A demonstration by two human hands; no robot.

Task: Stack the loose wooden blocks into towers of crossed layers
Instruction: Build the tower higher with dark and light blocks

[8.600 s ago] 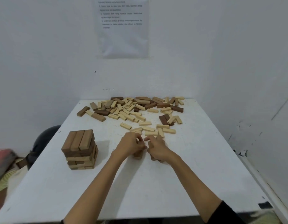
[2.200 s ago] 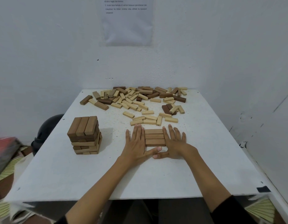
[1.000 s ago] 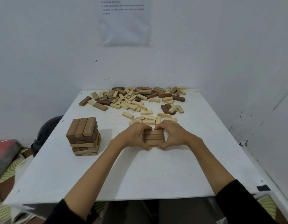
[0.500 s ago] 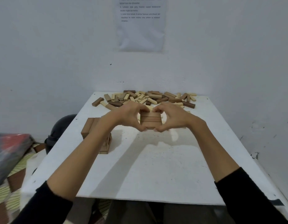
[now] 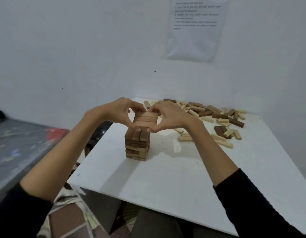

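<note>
A tower of crossed wooden blocks stands on the white table near its left edge. Just above the tower's top hangs a flat row of three brown blocks, side by side. My left hand grips the row's left side, and my right hand grips its right side, thumbs below and fingers over the far edge. The row's long sides run across the tower's top layer. Whether it touches the tower cannot be told.
A heap of loose light and dark blocks covers the table's far right part. A paper sheet hangs on the wall. A dark round object sits by the table's left edge, and a grey and red bundle lies farther left.
Both hands pressed three brown blocks together on the table, lifted them as one row and carried them left over the tower. The view has swung left.
</note>
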